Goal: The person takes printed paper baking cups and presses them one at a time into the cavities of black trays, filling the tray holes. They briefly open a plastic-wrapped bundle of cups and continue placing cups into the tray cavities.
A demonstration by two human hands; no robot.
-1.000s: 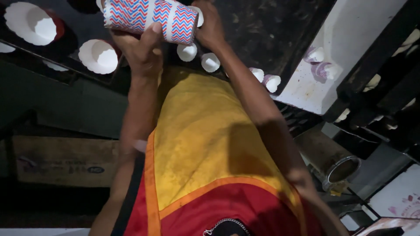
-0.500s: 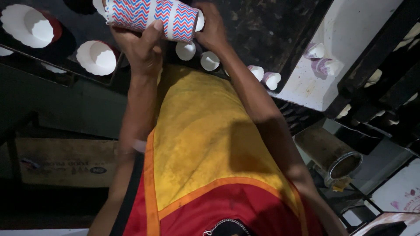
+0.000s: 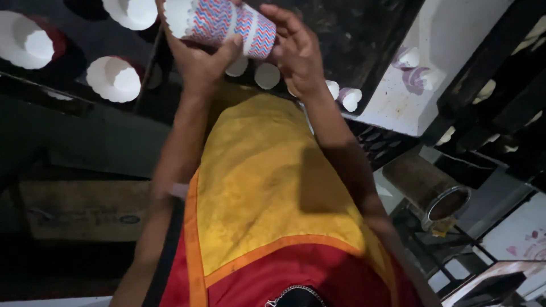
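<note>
The person held a stack of paper baking cups (image 3: 227,25) sideways near the top of the view, over a dark surface (image 3: 352,40). The stack was white inside, with a scalloped rim turned to the left and red, blue and white zigzag stripes on its outer wall. The left hand (image 3: 199,62) gripped it from below, fingers wrapped round the wall and thumb pressed against the striped side. The right hand (image 3: 296,54) was at the narrow base end, its fingers (image 3: 284,23) spread and lightly curled, the tips just touching or almost touching the base; whether they pinched anything could not be told.

On the dark surface, loose cups stood open: a large white one (image 3: 31,40) at the far left in a dark red holder, another (image 3: 114,78) just right of it, and a third (image 3: 132,11) at the top edge. Smaller white cups (image 3: 267,75) sat just behind the hands, and two more (image 3: 348,98) lay near the right wrist. A white panel (image 3: 449,51) to the right carried a few pale purple striped cups (image 3: 410,57).

A yellow apron (image 3: 267,187) with orange trim over red cloth filled the middle and hid what lay under the arms. To the right lay a rusty metal can (image 3: 429,190) on its side, open end toward the lower right. A brown cardboard box (image 3: 85,207) with a small dark oval label sat in shadow at the left.
</note>
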